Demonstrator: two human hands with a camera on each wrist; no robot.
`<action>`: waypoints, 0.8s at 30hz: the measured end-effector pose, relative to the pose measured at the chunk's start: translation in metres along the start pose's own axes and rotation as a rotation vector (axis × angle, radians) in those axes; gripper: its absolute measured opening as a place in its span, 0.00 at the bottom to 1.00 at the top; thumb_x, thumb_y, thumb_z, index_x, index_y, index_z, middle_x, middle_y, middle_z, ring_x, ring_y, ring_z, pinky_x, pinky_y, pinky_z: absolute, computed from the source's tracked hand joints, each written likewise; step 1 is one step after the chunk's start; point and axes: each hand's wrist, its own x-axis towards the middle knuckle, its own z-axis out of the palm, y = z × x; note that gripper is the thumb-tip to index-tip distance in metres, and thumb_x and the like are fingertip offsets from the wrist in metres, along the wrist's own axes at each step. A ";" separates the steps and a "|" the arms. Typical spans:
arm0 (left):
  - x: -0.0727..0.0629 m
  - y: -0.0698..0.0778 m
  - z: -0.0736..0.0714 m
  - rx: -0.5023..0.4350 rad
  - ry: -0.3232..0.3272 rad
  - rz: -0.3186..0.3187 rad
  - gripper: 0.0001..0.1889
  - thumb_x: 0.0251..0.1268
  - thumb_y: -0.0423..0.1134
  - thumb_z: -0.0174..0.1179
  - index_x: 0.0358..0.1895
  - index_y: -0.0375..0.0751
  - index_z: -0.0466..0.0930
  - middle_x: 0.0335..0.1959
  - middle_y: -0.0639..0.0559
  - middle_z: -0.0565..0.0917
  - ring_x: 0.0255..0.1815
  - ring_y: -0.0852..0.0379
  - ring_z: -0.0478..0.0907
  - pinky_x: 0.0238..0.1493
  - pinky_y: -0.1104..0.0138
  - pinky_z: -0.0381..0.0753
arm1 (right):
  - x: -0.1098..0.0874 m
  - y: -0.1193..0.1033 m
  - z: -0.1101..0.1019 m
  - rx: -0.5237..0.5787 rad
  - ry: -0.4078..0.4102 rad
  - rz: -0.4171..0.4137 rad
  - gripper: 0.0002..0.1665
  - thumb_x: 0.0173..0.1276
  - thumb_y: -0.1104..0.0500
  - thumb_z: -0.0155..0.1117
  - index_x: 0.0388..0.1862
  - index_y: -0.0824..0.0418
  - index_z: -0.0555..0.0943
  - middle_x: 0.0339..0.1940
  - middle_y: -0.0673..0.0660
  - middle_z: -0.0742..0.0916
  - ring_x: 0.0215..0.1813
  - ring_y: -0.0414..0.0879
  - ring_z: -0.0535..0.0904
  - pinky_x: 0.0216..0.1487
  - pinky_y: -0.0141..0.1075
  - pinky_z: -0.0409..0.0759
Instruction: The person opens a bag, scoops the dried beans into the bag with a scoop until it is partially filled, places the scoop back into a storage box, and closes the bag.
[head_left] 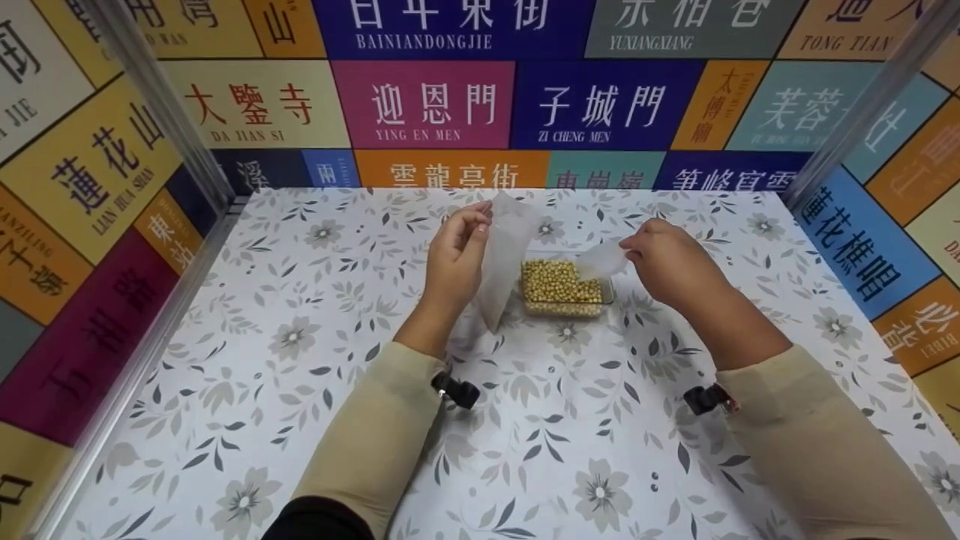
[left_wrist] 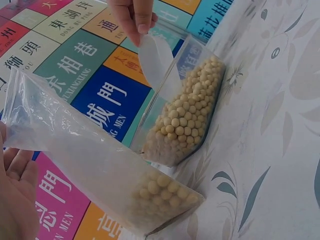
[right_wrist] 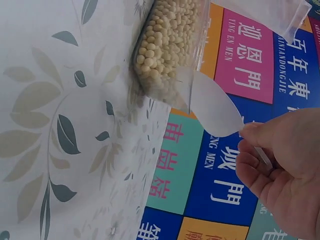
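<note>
Left hand (head_left: 454, 255): fingers pinch the top edge of a clear plastic bag (head_left: 504, 255), which hangs below them with a few soybeans at its bottom, its lower end on the floral worktop (head_left: 300, 360). Clear container (head_left: 564, 289) of soybeans (head_left: 561, 283): on the worktop, between the two hands, just below the fingertips. Right hand (head_left: 671, 262): fingers pinch a small translucent scoop (head_left: 602, 259) held over the container's right end.

Counted: two hands, left hand (head_left: 454, 259) and right hand (head_left: 667, 262). One clear container (head_left: 564, 289) of soybeans was seen. One plastic bag (head_left: 504, 259), one translucent scoop (head_left: 602, 259). Two wrist mounts were visible. Beans too many to count.
</note>
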 end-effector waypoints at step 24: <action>0.000 -0.001 0.000 0.015 0.002 -0.030 0.09 0.85 0.35 0.51 0.52 0.34 0.79 0.70 0.45 0.82 0.76 0.54 0.78 0.76 0.63 0.79 | 0.021 0.008 0.027 0.138 -0.154 0.006 0.19 0.82 0.63 0.59 0.66 0.68 0.84 0.59 0.70 0.86 0.64 0.67 0.82 0.69 0.62 0.81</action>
